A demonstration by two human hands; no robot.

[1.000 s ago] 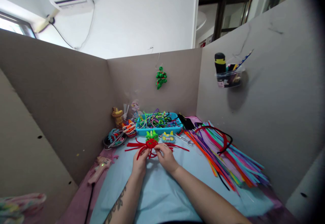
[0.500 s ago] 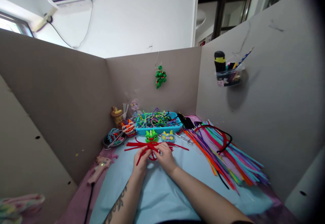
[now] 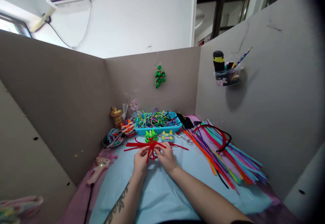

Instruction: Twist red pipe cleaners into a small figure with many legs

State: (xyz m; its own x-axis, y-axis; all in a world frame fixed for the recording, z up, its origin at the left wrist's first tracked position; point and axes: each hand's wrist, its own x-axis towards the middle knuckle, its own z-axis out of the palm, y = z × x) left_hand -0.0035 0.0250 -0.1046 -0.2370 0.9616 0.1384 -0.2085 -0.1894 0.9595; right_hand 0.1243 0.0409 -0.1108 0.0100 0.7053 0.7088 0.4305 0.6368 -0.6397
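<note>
Between my two hands is a bunch of red pipe cleaners, joined at a middle knot with ends sticking out. My left hand pinches it from the left, fingers closed. From the other side my right hand grips it, thumb and fingertips pressed together. More red pipe cleaners lie flat on the cloth just behind my hands. Right beyond them sit a green pipe-cleaner animal head and a blue-and-yellow one. Exactly how the strands cross at my fingertips is too small to tell.
A blue tray of tangled pipe cleaners stands at the back. Scissors lie right of centre, beside a spread of colourful pipe cleaners. On the left are a dark bowl and a pink hot tool with a cord. Grey panels enclose three sides.
The red bunch has turned between my fingers: a loose end that pointed down-left now hangs nearer the middle, and another end points right over my right hand. Both hands stay in place.
</note>
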